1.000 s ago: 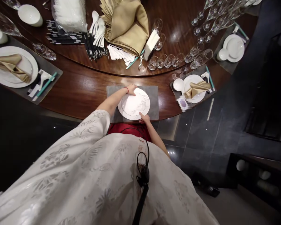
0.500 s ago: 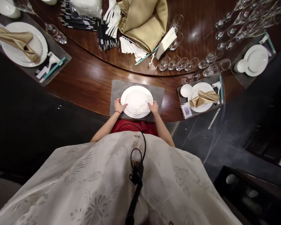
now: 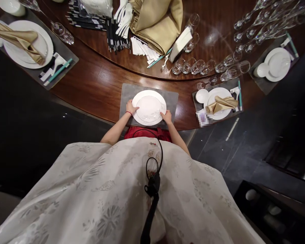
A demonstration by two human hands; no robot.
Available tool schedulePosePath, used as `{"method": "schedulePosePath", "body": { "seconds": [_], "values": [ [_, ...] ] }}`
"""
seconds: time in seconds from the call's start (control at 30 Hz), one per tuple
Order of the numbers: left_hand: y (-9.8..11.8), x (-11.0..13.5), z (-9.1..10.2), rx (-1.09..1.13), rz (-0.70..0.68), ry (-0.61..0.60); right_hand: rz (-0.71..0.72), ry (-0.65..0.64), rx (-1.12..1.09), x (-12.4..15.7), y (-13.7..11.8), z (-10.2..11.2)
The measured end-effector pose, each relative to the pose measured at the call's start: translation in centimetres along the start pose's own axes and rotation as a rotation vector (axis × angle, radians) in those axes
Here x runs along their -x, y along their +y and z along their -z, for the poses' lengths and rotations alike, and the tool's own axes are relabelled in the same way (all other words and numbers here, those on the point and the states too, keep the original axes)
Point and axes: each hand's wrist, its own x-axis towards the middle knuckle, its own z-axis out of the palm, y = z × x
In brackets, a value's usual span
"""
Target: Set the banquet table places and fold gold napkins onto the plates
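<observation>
Dinner plate (image 3: 148, 107) is seen lying flat on a grey placemat (image 3: 172, 105), roughly centred on it, with the mat set near the edge of the wooden bench (image 3: 99, 88). The left hand (image 3: 131, 107) is laid on the near left rim of the plate, and the right hand (image 3: 166, 117) on its near right rim. Both are held open with the fingers slightly curved: the plate is touched and steadied, but no firm grip on it can be made out, and it is not lifted. Compared with a second earlier, when one hand was placed at the far rim and the other at the near rim, the hands have been brought to matching places on either side, and the plate has been shifted to a more central position on the mat. A red cord (image 3: 128, 113) is worn on the left wrist. To the right, a second plate (image 3: 222, 91) is laid with a gold napkin (image 3: 221, 104) and a small bowl (image 3: 202, 96). Folded gold napkins (image 3: 155, 23), bundled chopsticks (image 3: 116, 39), white spoons (image 3: 123, 17) and stemmed glasses (image 3: 254, 28) are gathered on a wooden turntable (image 3: 122, 62).
</observation>
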Motion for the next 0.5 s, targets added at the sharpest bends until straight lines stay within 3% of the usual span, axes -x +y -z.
{"method": "schedulePosePath", "body": {
  "seconds": [0.27,0.5],
  "values": [
    [1.3,-3.4,0.7,-0.011,-0.109,-0.059,-0.048,-0.089,-0.072,2.1,-0.2,-0.3],
    [1.9,-3.7,1.1,-0.034,-0.105,-0.077,-0.122,-0.231,-0.154,1.9,-0.2,-0.6]
  ]
}}
